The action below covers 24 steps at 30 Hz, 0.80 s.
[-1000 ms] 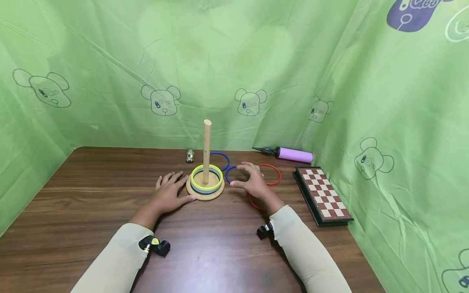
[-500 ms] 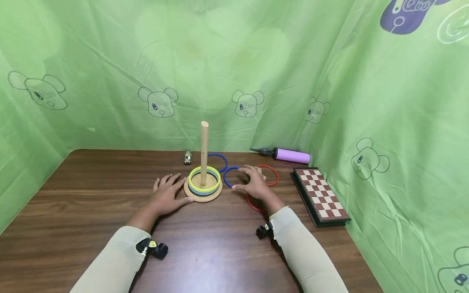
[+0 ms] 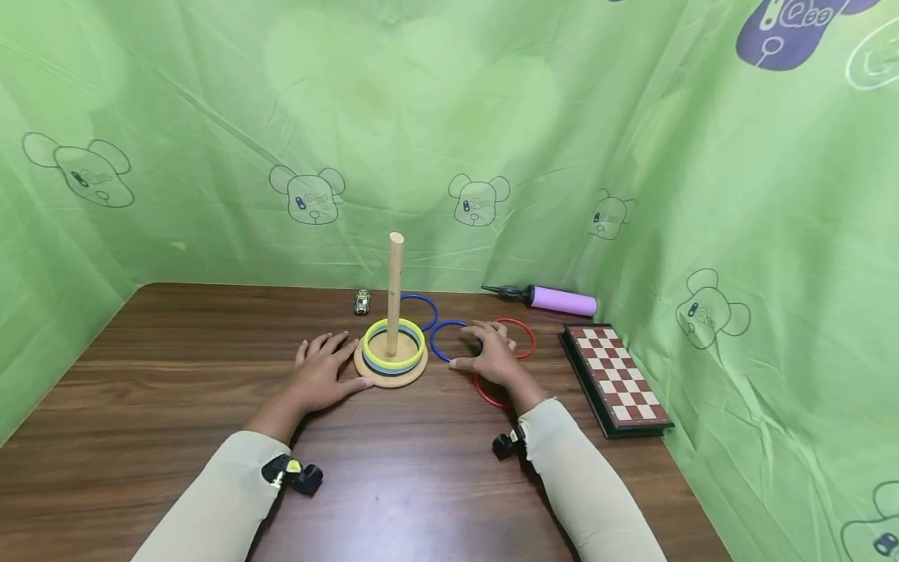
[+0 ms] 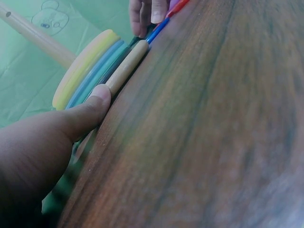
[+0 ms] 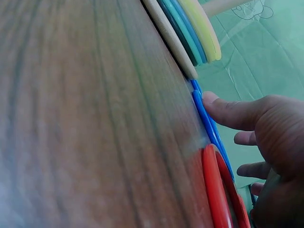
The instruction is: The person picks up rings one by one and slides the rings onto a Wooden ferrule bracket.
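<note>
A wooden peg (image 3: 396, 289) stands upright on a round base (image 3: 390, 382). Several rings circle its foot, a yellow ring (image 3: 392, 368) on top and blue-toned ones below. My left hand (image 3: 318, 379) rests beside the base, its thumb (image 4: 99, 97) touching the base edge in the left wrist view. Over a blue ring (image 3: 432, 342) lying on the table, my right hand (image 3: 497, 361) spreads its fingers. In the right wrist view its thumb (image 5: 213, 103) is at the ring's near side; whether it touches cannot be told. The right hand partly hides this ring.
Another blue ring (image 3: 435, 312) lies behind the base. Two red rings lie by my right hand, one beyond it (image 3: 534, 337) and one under the wrist (image 3: 486, 396). A toy car (image 3: 361, 302), a purple pump (image 3: 564, 301) and a checkered board (image 3: 618, 375) stand toward the back and right.
My right hand has lowered slightly and shifted a little right over the blue ring. My left hand stays at the base; the view shifts slightly.
</note>
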{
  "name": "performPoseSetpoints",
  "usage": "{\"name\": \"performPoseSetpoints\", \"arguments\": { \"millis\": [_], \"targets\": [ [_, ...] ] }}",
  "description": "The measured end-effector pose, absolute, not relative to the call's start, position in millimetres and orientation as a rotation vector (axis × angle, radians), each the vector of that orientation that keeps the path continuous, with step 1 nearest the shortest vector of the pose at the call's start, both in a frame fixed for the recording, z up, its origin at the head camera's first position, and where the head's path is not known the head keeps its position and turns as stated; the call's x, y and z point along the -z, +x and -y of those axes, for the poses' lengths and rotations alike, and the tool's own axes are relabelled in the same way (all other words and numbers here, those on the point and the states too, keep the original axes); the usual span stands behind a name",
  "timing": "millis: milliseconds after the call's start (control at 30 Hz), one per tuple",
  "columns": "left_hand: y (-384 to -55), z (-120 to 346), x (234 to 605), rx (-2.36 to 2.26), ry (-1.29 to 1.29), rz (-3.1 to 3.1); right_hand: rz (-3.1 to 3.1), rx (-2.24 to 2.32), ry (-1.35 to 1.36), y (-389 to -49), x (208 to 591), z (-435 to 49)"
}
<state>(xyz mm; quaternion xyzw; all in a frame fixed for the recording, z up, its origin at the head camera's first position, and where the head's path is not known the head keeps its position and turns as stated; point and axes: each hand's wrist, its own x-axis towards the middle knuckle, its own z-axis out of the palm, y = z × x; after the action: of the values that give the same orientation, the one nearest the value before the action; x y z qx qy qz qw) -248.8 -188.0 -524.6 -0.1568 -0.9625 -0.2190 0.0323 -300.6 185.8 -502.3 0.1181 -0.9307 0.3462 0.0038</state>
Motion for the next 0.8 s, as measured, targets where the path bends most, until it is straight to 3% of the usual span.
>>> {"name": "performPoseSetpoints", "arguments": {
  "millis": [800],
  "targets": [
    [-250.4, 188.3, 527.3, 0.661, -0.474, 2.978, 2.936, -1.065, 0.393, -301.2, 505.5, -192.6]
  ]
}}
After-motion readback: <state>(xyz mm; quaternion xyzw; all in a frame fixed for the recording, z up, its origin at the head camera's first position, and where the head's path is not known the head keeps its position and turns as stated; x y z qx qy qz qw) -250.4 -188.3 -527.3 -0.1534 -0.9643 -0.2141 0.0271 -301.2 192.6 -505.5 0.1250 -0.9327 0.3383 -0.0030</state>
